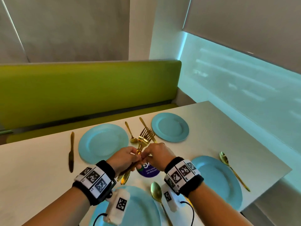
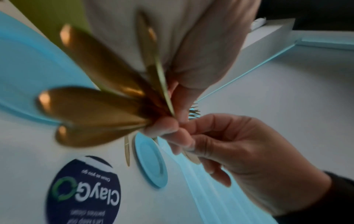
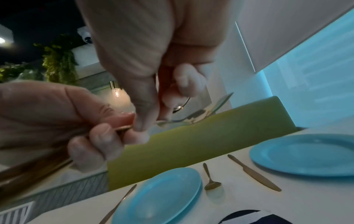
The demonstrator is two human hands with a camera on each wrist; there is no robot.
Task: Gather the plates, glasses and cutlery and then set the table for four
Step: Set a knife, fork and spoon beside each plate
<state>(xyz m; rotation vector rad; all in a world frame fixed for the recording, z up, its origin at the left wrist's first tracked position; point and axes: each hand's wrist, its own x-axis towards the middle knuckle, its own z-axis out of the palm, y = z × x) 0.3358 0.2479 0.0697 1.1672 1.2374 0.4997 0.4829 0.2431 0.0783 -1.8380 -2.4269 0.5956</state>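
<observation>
Your left hand (image 1: 123, 158) grips a bundle of gold forks (image 1: 143, 141) by the handles above the middle of the white table (image 1: 219, 128), tines pointing away from you, while your right hand (image 1: 157, 156) pinches one fork in that bundle at the neck. Four blue plates lie set out: far left (image 1: 103, 142), far right (image 1: 170, 127), near right (image 1: 219, 180) and near left (image 1: 140, 207). Beside them lie a knife (image 1: 71, 152) and spoons (image 1: 131, 132).

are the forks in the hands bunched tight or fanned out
Fanned out: the gold forks splay at tines and handle ends, crossing where the left hand grips them and the right hand pinches.
</observation>
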